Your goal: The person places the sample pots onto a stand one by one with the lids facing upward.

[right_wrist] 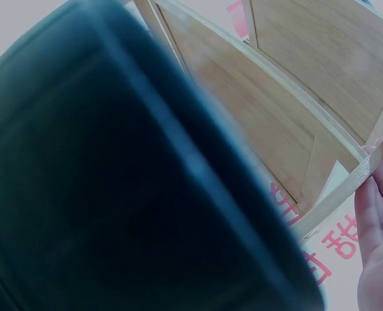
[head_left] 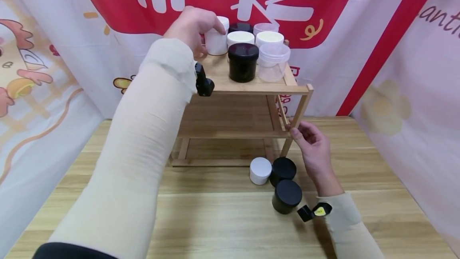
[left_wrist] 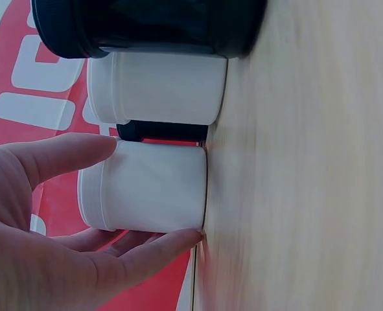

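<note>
On the back left of the wooden rack's top shelf (head_left: 220,76), my left hand (head_left: 194,27) grips a white jar (head_left: 215,42). The left wrist view has the thumb on one side of this white jar (left_wrist: 155,186) and the fingers on the other, its base at the board. My right hand (head_left: 317,151) pinches the rack's front right post (head_left: 301,109) near the middle shelf. Beside the held jar stand a black jar (head_left: 243,65), a clear jar (head_left: 272,67), two more white jars and others behind, partly hidden.
On the table by the rack's right foot are a small white jar (head_left: 260,172) and two black jars (head_left: 286,196). One black jar (right_wrist: 113,181) blocks much of the right wrist view. A printed red and white cloth (head_left: 143,23) hangs behind the rack.
</note>
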Tool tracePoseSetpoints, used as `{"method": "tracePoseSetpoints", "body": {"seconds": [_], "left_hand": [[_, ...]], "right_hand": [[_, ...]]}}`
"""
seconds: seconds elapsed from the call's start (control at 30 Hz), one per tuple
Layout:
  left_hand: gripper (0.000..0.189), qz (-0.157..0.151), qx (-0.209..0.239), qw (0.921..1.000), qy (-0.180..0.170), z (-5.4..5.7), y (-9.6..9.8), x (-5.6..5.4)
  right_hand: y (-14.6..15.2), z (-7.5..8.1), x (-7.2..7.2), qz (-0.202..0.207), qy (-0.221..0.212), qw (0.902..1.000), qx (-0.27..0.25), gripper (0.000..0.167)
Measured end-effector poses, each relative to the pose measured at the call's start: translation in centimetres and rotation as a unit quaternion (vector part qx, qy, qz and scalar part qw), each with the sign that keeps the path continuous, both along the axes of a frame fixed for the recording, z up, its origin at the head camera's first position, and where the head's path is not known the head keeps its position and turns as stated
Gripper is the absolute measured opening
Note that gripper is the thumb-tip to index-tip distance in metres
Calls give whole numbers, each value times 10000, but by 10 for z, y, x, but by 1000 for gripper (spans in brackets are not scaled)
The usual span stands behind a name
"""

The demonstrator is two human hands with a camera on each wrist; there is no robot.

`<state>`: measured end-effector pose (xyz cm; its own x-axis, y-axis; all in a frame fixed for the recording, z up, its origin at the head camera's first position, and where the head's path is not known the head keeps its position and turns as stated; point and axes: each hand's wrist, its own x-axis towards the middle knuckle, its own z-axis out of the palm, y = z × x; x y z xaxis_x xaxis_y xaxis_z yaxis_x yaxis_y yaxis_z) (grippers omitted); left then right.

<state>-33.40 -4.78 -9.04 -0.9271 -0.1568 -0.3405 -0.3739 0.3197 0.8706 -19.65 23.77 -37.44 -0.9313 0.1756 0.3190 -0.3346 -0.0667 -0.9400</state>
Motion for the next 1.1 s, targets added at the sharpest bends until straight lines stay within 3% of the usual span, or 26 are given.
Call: {"method": "tracePoseSetpoints", "body": {"seconds": [0.2,0.5,0.77,0.93,1.1], "left_hand": [[70,23,105,9999,35,-2,1,-2],[70,-77,-351,9994,0,-3,0,-2],[72,-103,-418,9991,50,-4,0,-2],[72,-160,-622,9979,64,-1,-1,3],[70,-262,-525,9979,286,1,-12,14]], "right_hand": [[1,0,0,-47,-25,10000,40,29],[1,0,0,-104,-8,9999,125,27],[0,0,0,-57,84,9999,71,27],[0,-1,-1,-56,82,9999,31,28],[-2,-1,-1,-91,27,10000,19,26]]}}
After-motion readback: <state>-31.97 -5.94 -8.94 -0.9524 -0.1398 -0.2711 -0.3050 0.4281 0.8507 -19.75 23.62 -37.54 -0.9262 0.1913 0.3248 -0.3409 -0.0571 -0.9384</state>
